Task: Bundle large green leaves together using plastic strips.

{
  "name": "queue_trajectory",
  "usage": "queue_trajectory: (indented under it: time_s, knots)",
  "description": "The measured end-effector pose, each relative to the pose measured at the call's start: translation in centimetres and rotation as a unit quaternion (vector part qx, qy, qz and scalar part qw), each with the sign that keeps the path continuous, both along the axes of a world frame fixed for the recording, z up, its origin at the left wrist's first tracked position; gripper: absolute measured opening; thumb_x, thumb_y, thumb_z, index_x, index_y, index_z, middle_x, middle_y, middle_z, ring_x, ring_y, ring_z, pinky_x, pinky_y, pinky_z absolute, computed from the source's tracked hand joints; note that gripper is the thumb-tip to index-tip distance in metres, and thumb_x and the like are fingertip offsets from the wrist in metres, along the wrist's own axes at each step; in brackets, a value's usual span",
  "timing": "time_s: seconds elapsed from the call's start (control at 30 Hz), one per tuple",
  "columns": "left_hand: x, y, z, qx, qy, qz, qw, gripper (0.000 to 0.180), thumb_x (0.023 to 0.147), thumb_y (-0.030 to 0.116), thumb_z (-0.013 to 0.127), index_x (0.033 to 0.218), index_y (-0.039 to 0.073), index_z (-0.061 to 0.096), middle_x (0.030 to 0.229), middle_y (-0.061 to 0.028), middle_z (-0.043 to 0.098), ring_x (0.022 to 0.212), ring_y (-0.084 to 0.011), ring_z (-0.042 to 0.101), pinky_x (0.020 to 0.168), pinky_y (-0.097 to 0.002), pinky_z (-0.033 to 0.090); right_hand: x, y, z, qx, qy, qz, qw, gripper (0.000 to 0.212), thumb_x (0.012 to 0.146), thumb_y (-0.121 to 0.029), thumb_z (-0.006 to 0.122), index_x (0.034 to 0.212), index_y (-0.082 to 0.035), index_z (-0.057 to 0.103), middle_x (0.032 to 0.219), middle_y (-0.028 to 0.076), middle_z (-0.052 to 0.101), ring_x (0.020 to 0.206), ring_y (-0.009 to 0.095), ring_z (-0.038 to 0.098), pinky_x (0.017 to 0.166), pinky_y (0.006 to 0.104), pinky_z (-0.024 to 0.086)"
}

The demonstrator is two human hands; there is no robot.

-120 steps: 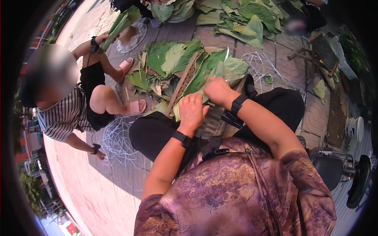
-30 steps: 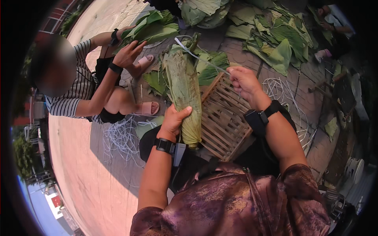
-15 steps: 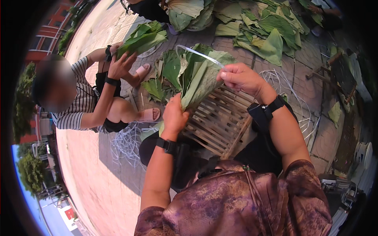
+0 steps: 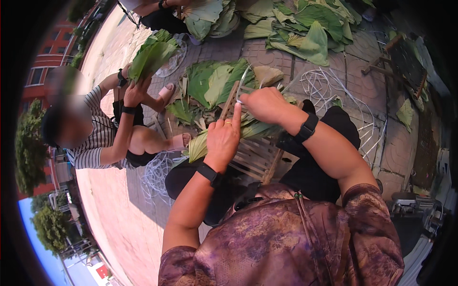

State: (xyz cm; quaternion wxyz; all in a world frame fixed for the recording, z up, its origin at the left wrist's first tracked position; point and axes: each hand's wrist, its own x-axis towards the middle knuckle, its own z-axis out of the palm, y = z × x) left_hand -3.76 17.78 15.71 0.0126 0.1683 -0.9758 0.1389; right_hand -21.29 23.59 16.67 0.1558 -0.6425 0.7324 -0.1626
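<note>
A bundle of large green leaves [image 4: 198,146] lies across the wooden slatted stand [image 4: 248,157] in front of my knees. My left hand [image 4: 222,139] presses down on and grips this bundle, its index finger stretched out towards a white plastic strap [image 4: 244,78]. Above the bundle, my right hand [image 4: 267,106] pinches the strap between thumb and fingers, close to my left fingertip. One strap end sticks up away from me; how the rest runs around the leaves is hidden by my hands.
Loose leaves [image 4: 212,86] lie just beyond the stand, with a bigger leaf pile [image 4: 315,31] farther back. Tangled white straps lie at left [image 4: 160,176] and right [image 4: 329,88]. A person in a striped shirt [image 4: 102,126] holds leaves [image 4: 151,57] at left. A wooden stool [image 4: 400,64] is at right.
The leaf bundle has gone from held up at a tilt to lying flat across the slats. My right hand has brought the strap left, to my left index finger.
</note>
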Motion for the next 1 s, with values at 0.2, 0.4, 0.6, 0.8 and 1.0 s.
queue_trajectory:
  time_s: [0.2, 0.4, 0.6, 0.8, 1.0]
  knots:
    - [-0.1, 0.1, 0.2, 0.173, 0.012, 0.075, 0.982, 0.071, 0.067, 0.006, 0.06, 0.134, 0.011, 0.035, 0.079, -0.0096, 0.059, 0.074, -0.0284, 0.058, 0.062, -0.0393, 0.043, 1.4, 2.0, 0.1, -0.063, 0.032, 0.165, 0.984, 0.01, 0.076, -0.017, 0.052, 0.078, -0.008, 0.056, 0.063, 0.01, 0.058, 0.061, 0.032, 0.059, 0.052, 0.0418, 0.045]
    - [0.0, -3.0, -0.6, 0.339, 0.129, 0.194, 0.911, 0.057, 0.06, 0.009, 0.069, 0.114, 0.01, 0.051, 0.096, -0.0176, 0.061, 0.091, -0.0354, 0.058, 0.077, -0.0387, 0.046, 1.9, 4.1, 0.6, -0.105, -0.127, 0.158, 0.974, 0.013, 0.077, -0.024, 0.056, 0.078, -0.012, 0.059, 0.068, 0.011, 0.06, 0.067, 0.033, 0.059, 0.058, 0.0437, 0.046]
    - [2.8, -8.6, 1.0, 0.589, 0.279, 0.309, 0.693, 0.04, 0.067, 0.0, 0.071, 0.103, -0.003, 0.054, 0.088, -0.0071, 0.063, 0.076, -0.0157, 0.06, 0.071, -0.0267, 0.049, -1.2, 4.8, 0.2, -0.123, -0.165, 0.097, 0.974, 0.012, 0.081, -0.02, 0.055, 0.08, -0.009, 0.058, 0.064, 0.012, 0.055, 0.062, 0.033, 0.054, 0.055, 0.0401, 0.041]
    - [5.1, -9.9, 3.5, 0.698, 0.333, 0.31, 0.553, 0.031, 0.074, 0.0, 0.064, 0.103, -0.002, 0.053, 0.089, -0.0093, 0.063, 0.077, -0.0198, 0.063, 0.071, -0.0326, 0.052, -3.7, 4.7, -1.6, -0.083, -0.285, 0.07, 0.952, 0.019, 0.08, -0.024, 0.054, 0.076, -0.006, 0.059, 0.065, 0.014, 0.055, 0.061, 0.031, 0.053, 0.058, 0.0388, 0.041]
    - [8.3, -10.1, 5.7, 0.746, 0.354, 0.262, 0.5, 0.039, 0.074, 0.007, 0.067, 0.108, -0.003, 0.051, 0.094, -0.0118, 0.062, 0.079, -0.023, 0.064, 0.074, -0.036, 0.053, -5.5, 4.5, -3.6, -0.009, -0.345, 0.05, 0.937, 0.019, 0.084, -0.017, 0.056, 0.079, 0.001, 0.058, 0.061, 0.001, 0.048, 0.061, 0.01, 0.044, 0.057, 0.0271, 0.039]
